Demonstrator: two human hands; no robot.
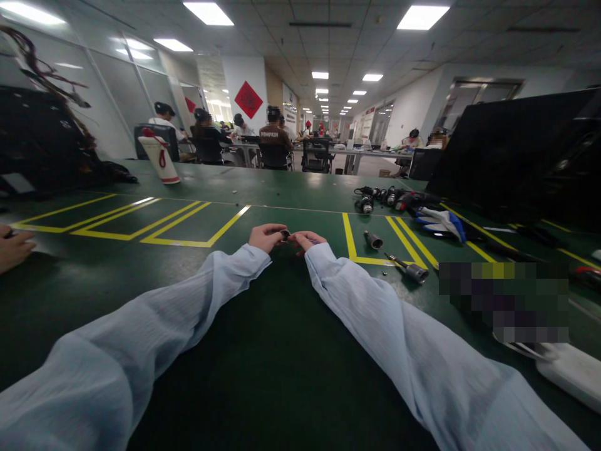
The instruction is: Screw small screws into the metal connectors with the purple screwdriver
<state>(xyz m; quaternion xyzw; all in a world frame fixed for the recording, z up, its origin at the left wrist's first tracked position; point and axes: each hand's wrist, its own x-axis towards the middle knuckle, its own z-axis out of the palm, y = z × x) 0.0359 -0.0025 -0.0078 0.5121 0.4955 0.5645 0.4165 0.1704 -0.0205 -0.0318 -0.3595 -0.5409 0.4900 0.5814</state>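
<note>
My left hand (267,237) is closed in a pinch on a small dark round part (285,235), too small to name more exactly. From the other side my right hand (306,240) meets it, thumb and fingers pressed together at the part's edge. Whether the right fingers grip that same part or another tiny piece is hidden. Both hands are just above the green table (225,351). To the right lie a dark metal cup-shaped part (373,240) and a similar part with a thin shaft (413,270). A tiny dark piece (385,273) rests near them.
Yellow tape (176,242) marks rectangles on the table. Dark cylindrical parts with cables (366,203), a blue-and-white glove (441,222) and a black monitor (521,150) are at right. A cup (161,160) stands back left. Another person's hand (15,247) is at the left edge.
</note>
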